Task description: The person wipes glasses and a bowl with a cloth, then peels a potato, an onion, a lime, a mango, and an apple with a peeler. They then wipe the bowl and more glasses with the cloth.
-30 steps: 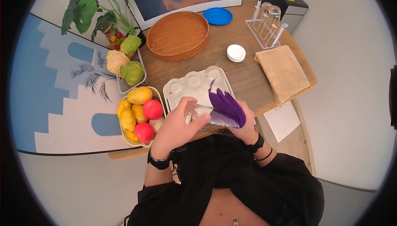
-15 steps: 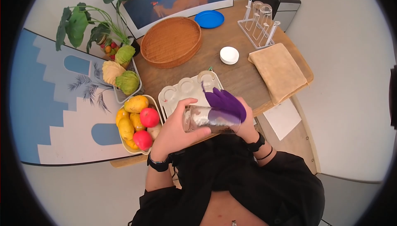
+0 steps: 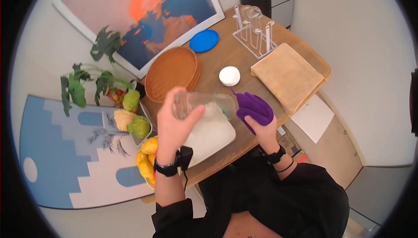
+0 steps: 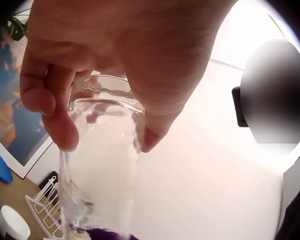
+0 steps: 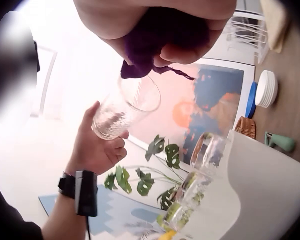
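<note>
My left hand (image 3: 172,127) grips a clear drinking glass (image 3: 204,103) around its base, fingers on one side and thumb on the other. The glass is tilted, with its mouth toward my right hand (image 3: 266,134). That hand holds a bunched purple cloth (image 3: 254,110), which has a thin hanging loop. In the head view the cloth is apart from the glass rim. Below the glass is a white tray (image 3: 213,140). Several more clear glasses (image 5: 207,152) stand along the tray in the right wrist view; the left hand and raised glass mostly hide them in the head view.
White stacked bowls (image 3: 229,76), a blue plate (image 3: 204,40) and a wicker basket (image 3: 170,73) lie farther back. A glass rack (image 3: 257,33) and folded tan cloth (image 3: 287,76) are at right. Yellow fruit (image 3: 146,164) and leafy vegetables (image 3: 138,125) stand left. A green-handled tool (image 5: 281,142) lies beside the tray.
The glass has come away from the purple cloth, raised up and to the left by my left hand. My right hand has moved right, bunching the cloth. The head view has turned.
</note>
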The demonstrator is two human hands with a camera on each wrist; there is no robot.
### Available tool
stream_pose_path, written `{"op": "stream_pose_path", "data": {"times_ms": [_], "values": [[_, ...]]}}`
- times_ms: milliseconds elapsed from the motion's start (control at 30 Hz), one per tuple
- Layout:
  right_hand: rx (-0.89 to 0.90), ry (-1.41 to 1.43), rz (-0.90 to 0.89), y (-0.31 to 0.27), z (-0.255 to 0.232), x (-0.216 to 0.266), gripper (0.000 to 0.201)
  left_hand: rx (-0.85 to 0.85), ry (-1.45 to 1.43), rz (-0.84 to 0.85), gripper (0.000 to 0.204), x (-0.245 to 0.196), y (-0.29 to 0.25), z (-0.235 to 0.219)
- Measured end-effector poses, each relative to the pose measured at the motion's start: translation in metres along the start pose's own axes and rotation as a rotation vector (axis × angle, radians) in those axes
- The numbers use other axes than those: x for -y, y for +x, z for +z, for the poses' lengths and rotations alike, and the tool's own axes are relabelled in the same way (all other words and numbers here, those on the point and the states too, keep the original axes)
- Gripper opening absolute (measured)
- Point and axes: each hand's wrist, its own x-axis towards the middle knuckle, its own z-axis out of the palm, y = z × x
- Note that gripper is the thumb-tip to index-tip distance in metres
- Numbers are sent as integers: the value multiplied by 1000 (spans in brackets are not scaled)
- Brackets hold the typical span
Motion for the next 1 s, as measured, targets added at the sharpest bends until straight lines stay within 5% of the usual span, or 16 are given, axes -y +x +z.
{"op": "stream_pose_path", "data": {"times_ms": [33, 100, 333, 600, 800, 1000], "values": [[-22, 12, -12, 3, -12, -2, 57, -74, 74, 153, 54, -8, 21, 5], [-53, 201, 245, 4, -30, 4, 57, -85, 112, 260, 58, -31, 70, 23], [-24, 130, 225, -3, -78, 11, 58, -51, 226, 579, 71, -86, 250, 155], [-105, 76, 293, 10, -129, 15, 61, 183, 522, 391, 77, -87, 336, 278], [-110, 89, 364, 18, -138, 15, 61, 289, 565, 252, 81, -46, 351, 300], [-64, 92, 354, 19, -135, 5, 63, 195, 608, 306, 83, -42, 346, 289]]}}
